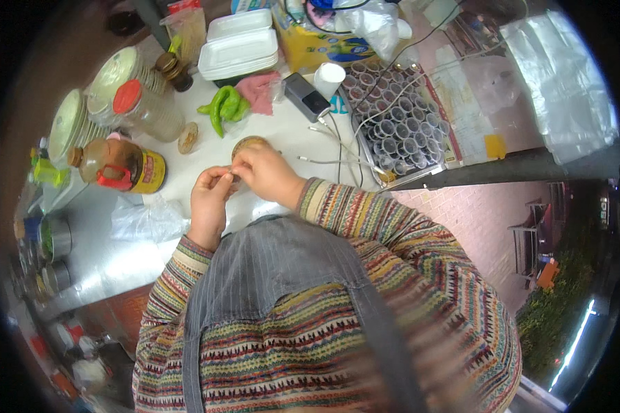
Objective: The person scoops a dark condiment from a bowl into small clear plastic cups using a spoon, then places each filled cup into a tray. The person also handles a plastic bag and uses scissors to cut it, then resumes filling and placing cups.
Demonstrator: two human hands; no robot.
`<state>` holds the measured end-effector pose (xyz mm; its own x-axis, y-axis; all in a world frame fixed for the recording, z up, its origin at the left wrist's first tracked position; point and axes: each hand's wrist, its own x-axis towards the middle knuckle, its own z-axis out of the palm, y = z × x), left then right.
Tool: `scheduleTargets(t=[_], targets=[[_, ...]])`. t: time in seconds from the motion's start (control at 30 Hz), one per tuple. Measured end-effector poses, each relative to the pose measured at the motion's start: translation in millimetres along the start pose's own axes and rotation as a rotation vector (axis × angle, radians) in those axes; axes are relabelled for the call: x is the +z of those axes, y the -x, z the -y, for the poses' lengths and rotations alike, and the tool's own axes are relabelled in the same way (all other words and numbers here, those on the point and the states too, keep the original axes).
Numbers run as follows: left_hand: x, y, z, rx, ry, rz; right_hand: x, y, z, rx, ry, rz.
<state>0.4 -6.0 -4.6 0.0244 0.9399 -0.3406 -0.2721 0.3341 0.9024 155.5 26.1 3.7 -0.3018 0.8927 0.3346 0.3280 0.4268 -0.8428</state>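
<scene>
My left hand (209, 201) and my right hand (269, 173) meet over the white worktop (310, 141), thumbs and fingertips pinched close together around something too small to make out. Just behind my right hand is a round brownish container (248, 143), mostly hidden by the fingers. To the left stand a big brown sauce jug with a red handle (124, 168) and a small tan piece (189, 138). Green peppers (224, 109) lie behind the hands, near a pink cloth (255, 93) and a black device (306, 98) with cables trailing toward me.
Stacked bowls (76, 127), a red-lidded tub (151, 117), white foam trays (238, 51) and a white cup (329, 78) line the back. A tray of small cups (396, 127) and plastic bags (551, 82) are right. A steel counter (131, 255) extends left; paved floor shows lower right.
</scene>
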Motion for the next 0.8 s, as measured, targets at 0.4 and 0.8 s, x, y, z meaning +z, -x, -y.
scheduleTargets(t=[0.4,0.8], targets=[[8.5,-2.8,-5.5,-0.04,0.126,-0.017,-7.1,0.4,-8.7,0.267,-0.152,0.096],[27.5,1.6,-23.6,0.032,0.072,0.064,-183.6,-2.4,-16.1,0.163,0.167,-0.139]])
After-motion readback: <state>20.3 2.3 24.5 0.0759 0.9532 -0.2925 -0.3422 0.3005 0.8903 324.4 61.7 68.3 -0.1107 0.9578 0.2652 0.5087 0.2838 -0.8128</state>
